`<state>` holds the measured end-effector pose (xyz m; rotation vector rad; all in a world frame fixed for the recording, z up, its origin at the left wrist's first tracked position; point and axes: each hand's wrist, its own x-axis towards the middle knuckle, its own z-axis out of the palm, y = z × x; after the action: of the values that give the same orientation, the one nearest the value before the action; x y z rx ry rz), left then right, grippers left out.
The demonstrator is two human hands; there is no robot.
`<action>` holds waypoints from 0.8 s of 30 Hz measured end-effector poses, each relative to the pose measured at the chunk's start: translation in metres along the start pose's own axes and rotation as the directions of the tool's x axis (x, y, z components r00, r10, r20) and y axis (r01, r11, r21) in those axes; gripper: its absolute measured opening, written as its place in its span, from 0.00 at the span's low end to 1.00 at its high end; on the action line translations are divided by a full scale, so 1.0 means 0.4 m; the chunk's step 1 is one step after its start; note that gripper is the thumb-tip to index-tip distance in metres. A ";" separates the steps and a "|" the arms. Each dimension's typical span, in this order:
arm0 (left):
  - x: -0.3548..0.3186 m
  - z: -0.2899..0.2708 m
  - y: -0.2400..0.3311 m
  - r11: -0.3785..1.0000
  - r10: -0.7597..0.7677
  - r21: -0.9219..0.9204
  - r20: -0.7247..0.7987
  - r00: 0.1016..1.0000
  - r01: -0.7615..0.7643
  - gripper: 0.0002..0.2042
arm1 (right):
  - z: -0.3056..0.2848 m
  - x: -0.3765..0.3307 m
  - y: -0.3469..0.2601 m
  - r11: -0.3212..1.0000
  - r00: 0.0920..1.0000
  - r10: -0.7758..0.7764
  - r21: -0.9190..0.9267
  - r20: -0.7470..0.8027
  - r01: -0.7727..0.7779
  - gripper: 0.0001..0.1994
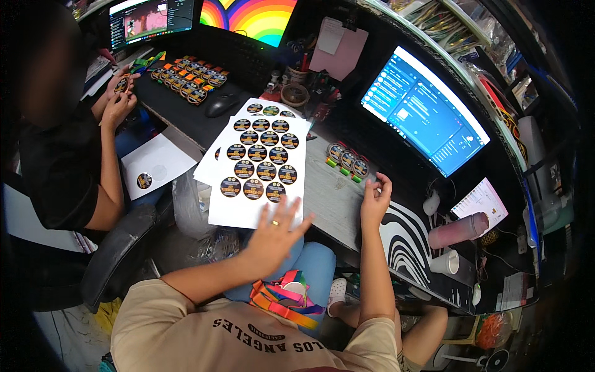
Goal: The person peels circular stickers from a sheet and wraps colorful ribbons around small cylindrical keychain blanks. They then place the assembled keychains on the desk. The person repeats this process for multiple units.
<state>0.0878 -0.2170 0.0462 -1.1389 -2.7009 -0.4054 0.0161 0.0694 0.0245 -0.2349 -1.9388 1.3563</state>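
Centrally, left hand (pixel 276 229) spread flat, fingers splayed, resting on lower edge of white sheet of round dark stickers (pixel 260 164); sheet lies on grey desk (pixel 331 198), overlapping more sheets. Right hand (pixel 375 199) open, fingertips touching desk edge, just below short row of round badges with coloured ribbons (pixel 347 160). Behind: black mouse (pixel 222 104), blue-lit monitor (pixel 424 111). At left, another person's hands (pixel 118 93) pinch one badge, near a larger badge cluster (pixel 189 77). Rainbow ribbons (pixel 282 297) on lap.
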 end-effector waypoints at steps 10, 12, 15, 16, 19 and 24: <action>-0.063 0.031 -0.131 0.993 -0.107 -0.052 -0.085 0.991 0.103 0.31 | 0.137 -0.118 -0.083 0.990 0.925 -0.038 -0.110 0.379 0.086 0.09; -0.065 0.031 -0.128 0.990 -0.120 -0.096 -0.137 0.983 0.107 0.28 | 0.155 -0.150 -0.101 0.984 0.885 0.133 -0.170 0.446 -0.062 0.10; -0.064 0.025 -0.125 0.981 -0.133 -0.164 -0.179 0.975 0.103 0.28 | 0.177 -0.181 -0.141 0.925 0.800 0.265 0.094 0.538 -0.369 0.17; -0.062 0.024 -0.123 0.978 -0.135 -0.183 -0.174 0.976 0.102 0.29 | 0.180 -0.182 -0.155 0.876 0.764 0.309 0.144 0.566 -0.460 0.19; -0.062 0.024 -0.109 0.967 -0.127 -0.240 -0.186 0.974 0.081 0.31 | 0.188 -0.169 -0.203 0.948 0.800 0.187 0.110 0.571 -0.300 0.26; -0.104 0.040 -0.075 0.979 -0.067 -0.201 -0.260 0.963 0.014 0.29 | 0.171 -0.148 -0.275 0.955 0.814 -0.134 -0.146 0.565 0.258 0.19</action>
<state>0.0940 -0.2599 0.0143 -0.9937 -2.4940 -0.7894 0.0408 -0.0588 0.0811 0.2902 -2.5134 1.1477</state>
